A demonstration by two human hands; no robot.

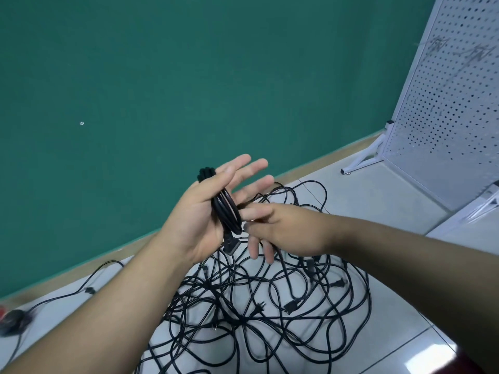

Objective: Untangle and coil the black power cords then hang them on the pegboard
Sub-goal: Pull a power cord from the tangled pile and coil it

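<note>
Left grip (205, 220) is spread open, fingers straight, with the coil (228, 211) looped round it and lying across the palm. Right grip (286, 230) sits just beside the coil's low end. Its thumb and forefinger look pinched on the free cord (279, 253), other fingers loose.

Coil's long axis runs near upright, top leaning left, and its plug (231, 247) hangs off the bottom pointing down at the floor. Free cord drops from the right grip into the tangle (256, 314) on the floor right under both hands. So I reckon the next wrap has to come up along that same axis, and the right grip is the one placed to feed it.

Pegboard (445, 117) stands well apart at the floor's far right corner, too blurred to tell what's on it.
</note>
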